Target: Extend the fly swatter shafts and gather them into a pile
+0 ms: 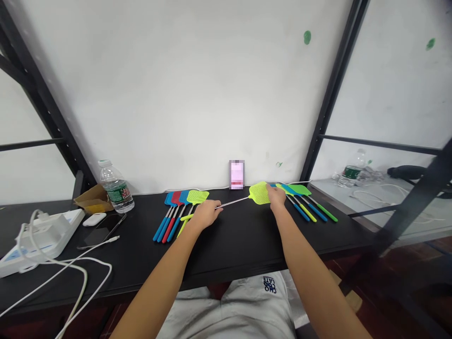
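1. Item: yellow-green fly swatter [260, 193], held over bare black table [233, 240], btwn two rows of swatters, approx. level.
2. L. hand [206, 214]: fingers curled closed round the handle/shaft end. R. hand [276, 196]: fingers closed on far edge of mesh head; exact fingertip grip partly hidden.
3. Handling (est.): light; thin metal shaft fairly stiff, plastic head bendy, prob. hard to break. Shaft may be slick; best hold is the grip, w/ second hand at head rim.
4. Obstructions: left-row swatters [175, 197] lie under/just beside L. hand; held grip crosses one. Right-row swatters [306, 212] near R. wrist, heads overlapping.
5. Surroundings: phone [237, 175] upright at wall; water bottle [118, 192], power strip [67, 225] and white cable [86, 259] far left, well apart from hands.
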Demonstrator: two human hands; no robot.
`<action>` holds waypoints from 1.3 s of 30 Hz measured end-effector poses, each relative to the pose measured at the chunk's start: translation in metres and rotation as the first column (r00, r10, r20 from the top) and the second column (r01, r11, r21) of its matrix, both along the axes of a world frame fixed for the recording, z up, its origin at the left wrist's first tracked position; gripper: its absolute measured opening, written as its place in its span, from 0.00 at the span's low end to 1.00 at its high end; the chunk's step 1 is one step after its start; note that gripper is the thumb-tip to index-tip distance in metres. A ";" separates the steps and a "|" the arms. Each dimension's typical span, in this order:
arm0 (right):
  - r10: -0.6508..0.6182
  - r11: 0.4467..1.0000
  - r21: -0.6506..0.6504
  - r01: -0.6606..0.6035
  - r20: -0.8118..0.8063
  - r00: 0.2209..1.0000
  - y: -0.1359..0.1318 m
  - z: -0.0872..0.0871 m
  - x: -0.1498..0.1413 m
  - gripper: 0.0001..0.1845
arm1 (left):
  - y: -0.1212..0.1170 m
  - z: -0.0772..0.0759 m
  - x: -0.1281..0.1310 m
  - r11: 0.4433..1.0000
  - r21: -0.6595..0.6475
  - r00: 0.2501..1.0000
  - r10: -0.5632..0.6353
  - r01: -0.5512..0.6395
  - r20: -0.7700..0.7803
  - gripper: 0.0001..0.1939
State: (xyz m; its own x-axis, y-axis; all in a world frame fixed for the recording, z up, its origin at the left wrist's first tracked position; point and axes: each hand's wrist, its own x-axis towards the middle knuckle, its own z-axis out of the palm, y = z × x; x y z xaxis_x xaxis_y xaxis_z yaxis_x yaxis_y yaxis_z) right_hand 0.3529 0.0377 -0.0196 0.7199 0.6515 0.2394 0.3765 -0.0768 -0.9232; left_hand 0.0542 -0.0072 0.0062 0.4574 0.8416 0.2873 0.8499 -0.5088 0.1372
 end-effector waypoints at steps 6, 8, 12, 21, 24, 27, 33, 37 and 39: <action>0.130 0.952 -0.305 0.010 0.432 0.892 -0.007 -0.001 0.003 0.26 | 0.007 -0.006 -0.008 0.998 0.057 0.999 0.006 -0.002 -0.054 0.10; 0.128 0.938 -0.345 0.036 0.439 0.889 -0.008 -0.003 0.007 0.28 | 0.008 -0.008 -0.017 0.999 0.046 0.998 0.015 -0.012 -0.062 0.11; 0.103 0.928 -0.367 0.064 0.418 0.903 -0.007 -0.005 0.017 0.30 | 0.007 -0.007 -0.035 0.999 0.024 0.998 0.041 -0.039 -0.050 0.17; 0.144 0.918 -0.396 0.032 0.407 0.902 -0.007 -0.005 0.019 0.33 | 0.001 0.005 -0.044 0.998 0.026 0.997 0.051 -0.053 0.062 0.21; 0.165 0.914 -0.406 0.018 0.411 0.896 -0.008 -0.003 0.018 0.34 | 0.000 0.005 -0.043 0.997 0.043 0.995 0.059 -0.062 0.082 0.20; 0.182 0.915 -0.403 0.002 0.417 0.890 -0.009 -0.001 0.016 0.35 | 0.001 0.004 -0.044 0.996 0.057 0.995 0.063 -0.067 0.083 0.20; 0.171 0.923 -0.384 0.009 0.433 0.885 -0.013 0.003 0.008 0.34 | 0.000 0.002 -0.041 0.993 0.099 0.995 0.063 -0.070 0.075 0.19; 0.182 0.930 -0.368 -0.010 0.437 0.881 -0.016 0.005 0.001 0.34 | -0.001 0.002 -0.040 0.990 0.120 0.996 0.063 -0.070 0.062 0.19; 0.200 0.931 -0.364 -0.032 0.437 0.877 -0.018 0.006 -0.003 0.35 | -0.002 0.002 -0.039 0.992 0.116 0.997 0.048 -0.055 0.056 0.19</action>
